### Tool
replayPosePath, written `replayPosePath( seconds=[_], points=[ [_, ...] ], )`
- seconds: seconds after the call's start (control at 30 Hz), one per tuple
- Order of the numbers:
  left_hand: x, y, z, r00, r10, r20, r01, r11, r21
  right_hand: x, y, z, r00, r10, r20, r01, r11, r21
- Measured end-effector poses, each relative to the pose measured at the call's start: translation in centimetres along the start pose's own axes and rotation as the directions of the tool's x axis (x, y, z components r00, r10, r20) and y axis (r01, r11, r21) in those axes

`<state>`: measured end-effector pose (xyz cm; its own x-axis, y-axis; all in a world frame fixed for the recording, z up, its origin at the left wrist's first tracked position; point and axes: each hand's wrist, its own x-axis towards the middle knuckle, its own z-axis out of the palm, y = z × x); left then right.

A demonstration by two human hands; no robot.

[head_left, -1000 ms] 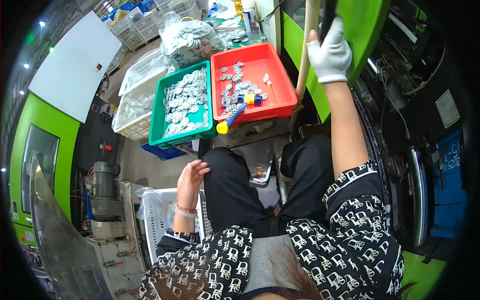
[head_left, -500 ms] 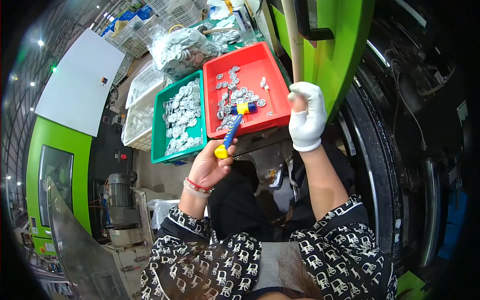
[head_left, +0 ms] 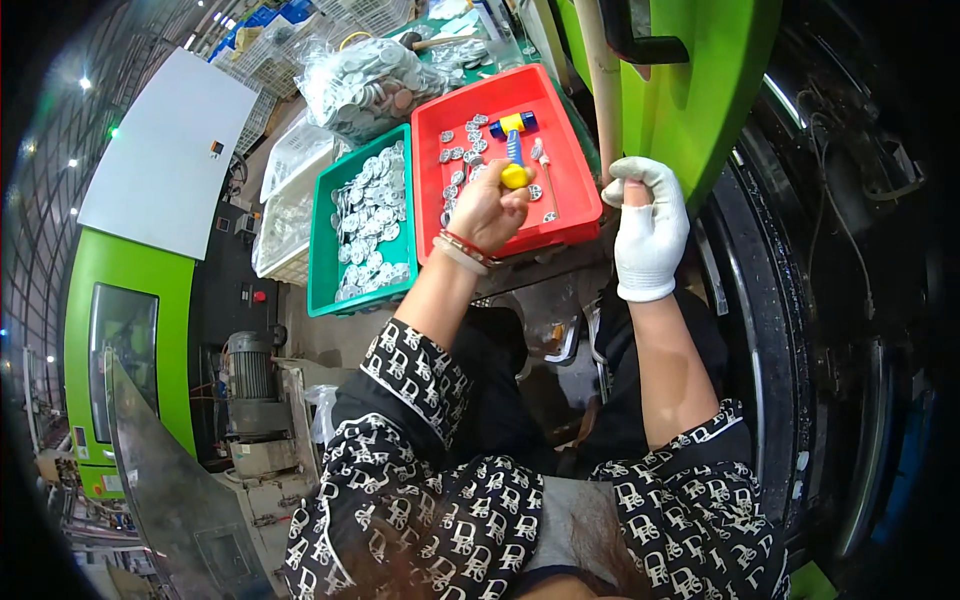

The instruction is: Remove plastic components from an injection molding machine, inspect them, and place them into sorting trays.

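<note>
My bare left hand [head_left: 492, 208] is closed around the yellow butt of a mallet [head_left: 514, 148] with a blue-and-yellow handle. The mallet's blue-and-yellow head is over the far part of a red bin [head_left: 590, 205], above small grey spoked discs [head_left: 474, 142]. To its right is a thin rod with a pale end [head_left: 546, 180]. My right hand [head_left: 650, 235] wears a white glove with the thumb bare. Its fingers curl in beside the red bin's right edge, close to a wooden pole [head_left: 603, 90]. Whatever they may hold is hidden.
A green bin [head_left: 318, 250] of grey discs stands left of the red one. Behind it lies a clear bag of round parts [head_left: 365, 85]. White crates [head_left: 275, 235] sit further left. A green machine panel with a black handle [head_left: 655, 50] rises at right.
My left hand has carried the mallet forward and right, deeper over the red bin. The gloved right hand has shifted slightly right, and the whole view has moved a little.
</note>
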<state>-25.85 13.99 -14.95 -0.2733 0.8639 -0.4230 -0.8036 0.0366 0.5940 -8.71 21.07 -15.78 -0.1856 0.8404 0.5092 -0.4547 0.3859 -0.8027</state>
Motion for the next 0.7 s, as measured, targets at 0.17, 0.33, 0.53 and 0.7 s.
replayPosePath(
  seconds=[0.17,0.33,0.53,0.7],
  points=[
    [-1.0,-3.0,2.0,0.999,-0.032,0.009,0.025,0.906,0.422,0.2,-0.1,0.2,0.996,0.09,-0.003,-0.089,0.995,0.036],
    [-1.3,-1.4,-2.1,0.92,0.148,0.362,-0.346,-0.124,0.93,0.2,-0.2,-0.2,0.988,0.152,0.041,-0.155,0.985,0.08],
    [1.8,4.4,-8.9,0.793,0.571,0.212,0.087,-0.45,0.889,0.4,-0.7,-0.2,0.98,0.193,0.039,-0.197,0.974,0.111],
    [4.6,2.9,-9.7,0.874,0.464,-0.146,0.414,-0.552,0.724,0.2,-0.8,0.3,0.976,0.218,0.018,-0.219,0.971,0.1]
  ],
)
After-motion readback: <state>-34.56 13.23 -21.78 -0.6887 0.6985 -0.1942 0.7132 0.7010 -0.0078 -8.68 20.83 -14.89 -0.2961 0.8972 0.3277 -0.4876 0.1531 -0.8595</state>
